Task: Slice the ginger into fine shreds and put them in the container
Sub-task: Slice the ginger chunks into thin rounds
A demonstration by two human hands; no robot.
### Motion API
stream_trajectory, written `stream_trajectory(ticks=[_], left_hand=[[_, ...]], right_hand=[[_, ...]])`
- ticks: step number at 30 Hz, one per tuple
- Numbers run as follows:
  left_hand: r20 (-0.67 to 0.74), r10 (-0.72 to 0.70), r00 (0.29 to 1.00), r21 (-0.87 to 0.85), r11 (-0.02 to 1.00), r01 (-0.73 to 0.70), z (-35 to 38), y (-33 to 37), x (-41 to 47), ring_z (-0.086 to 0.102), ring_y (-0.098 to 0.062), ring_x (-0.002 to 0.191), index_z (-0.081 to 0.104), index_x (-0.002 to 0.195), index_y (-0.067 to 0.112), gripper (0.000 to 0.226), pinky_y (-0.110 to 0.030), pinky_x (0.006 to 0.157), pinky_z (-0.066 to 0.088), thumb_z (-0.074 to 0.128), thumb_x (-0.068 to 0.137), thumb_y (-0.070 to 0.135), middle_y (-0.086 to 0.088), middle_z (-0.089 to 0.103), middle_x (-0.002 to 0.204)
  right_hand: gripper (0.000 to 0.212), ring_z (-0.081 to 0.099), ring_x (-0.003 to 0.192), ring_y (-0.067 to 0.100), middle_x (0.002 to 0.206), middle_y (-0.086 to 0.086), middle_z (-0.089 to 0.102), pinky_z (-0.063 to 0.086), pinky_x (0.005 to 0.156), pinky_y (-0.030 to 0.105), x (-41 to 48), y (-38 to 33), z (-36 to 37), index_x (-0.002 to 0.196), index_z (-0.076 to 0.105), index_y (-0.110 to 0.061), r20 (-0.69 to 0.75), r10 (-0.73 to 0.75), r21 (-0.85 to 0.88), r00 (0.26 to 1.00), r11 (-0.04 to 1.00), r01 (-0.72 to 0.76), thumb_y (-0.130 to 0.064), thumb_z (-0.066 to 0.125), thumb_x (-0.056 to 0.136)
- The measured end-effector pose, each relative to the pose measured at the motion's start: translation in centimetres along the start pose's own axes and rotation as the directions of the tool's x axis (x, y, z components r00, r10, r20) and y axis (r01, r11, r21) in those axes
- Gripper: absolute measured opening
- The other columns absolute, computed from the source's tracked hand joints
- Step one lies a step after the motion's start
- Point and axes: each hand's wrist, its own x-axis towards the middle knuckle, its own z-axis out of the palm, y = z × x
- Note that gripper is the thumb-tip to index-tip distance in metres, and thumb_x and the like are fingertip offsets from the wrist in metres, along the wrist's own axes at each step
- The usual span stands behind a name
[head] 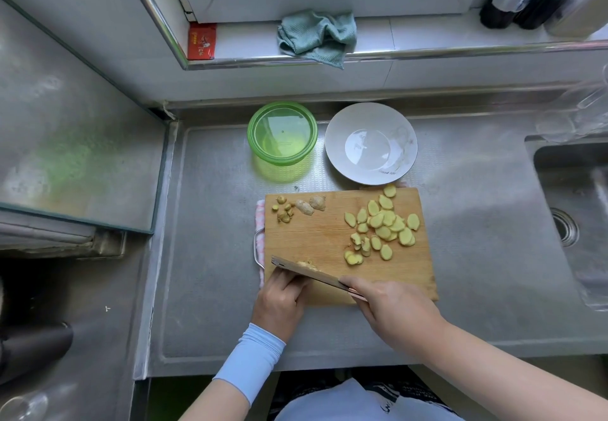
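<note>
On the counter: we find a wooden cutting board [316, 239] lying on a pink-and-white cloth [260, 223] whose edge shows along the board's left side.
Ginger slices [383, 223]: a loose overlapping pile of pale yellow rounds on the right half of the board, with a few strays at its near edge.
Ginger offcuts [304, 207]: knobby, skin-on pieces and small bits at the far left corner of the board, well apart from the slices.
Knife [306, 271]: a broad blade set diagonally over the near left part of the board; a small piece of ginger [307, 264] shows just beyond its upper edge.
Right hand [391, 308]: we see the fingers wrapped round the knife handle, the forefinger lying along the top near the blade.
Left hand [279, 302]: fingers curled, knuckles up against the blade; the tips are hidden behind it, so we cannot tell what they hold. A light blue sleeve [250, 361] covers the forearm.
Container [250, 131]: green, round and translucent, beyond the board's far left corner, with no ginger in it.
Plate [332, 144]: white, just right of the container.
Sink [572, 210]: at the far right of the counter.
Windowsill: a crumpled teal cloth [316, 37] hangs over its front edge.
</note>
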Motion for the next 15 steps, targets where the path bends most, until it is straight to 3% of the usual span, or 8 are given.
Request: stream_trajectory(ticks=[6, 15], left_hand=[[0.003, 0.005, 1.0, -0.014, 1.0, -0.005, 0.21, -0.14, -0.11, 0.059, -0.026, 0.092, 0.075, 0.089, 0.009, 0.022, -0.033, 0.079, 0.051, 0.056, 0.08, 0.003, -0.006, 0.066, 0.097], [0.058, -0.001, 0.998, -0.013, 1.0, 0.002, -0.04, -0.13, 0.02, 0.06, -0.026, 0.096, 0.076, 0.092, 0.008, 0.026, -0.035, 0.084, 0.052, 0.054, 0.079, 0.002, -0.009, 0.07, 0.096]], right_hand=[[0.036, 0.063, 0.076, 0.025, 0.086, -0.006, 0.067, 0.049, 0.061, 0.039, -0.13, -0.05, -0.17, 0.139, 0.041, -0.045, 0.003, -0.014, 0.015, 1.0, 1.0, 0.014, -0.037, 0.04, 0.104], [0.036, 0.062, 0.078, 0.023, 0.09, -0.007, 0.067, 0.051, 0.064, 0.038, 0.01, -0.21, -0.54, 0.142, 0.037, -0.043, 0.022, 0.002, -0.001, 1.0, 1.0, -0.002, -0.039, 0.035, 0.106]])
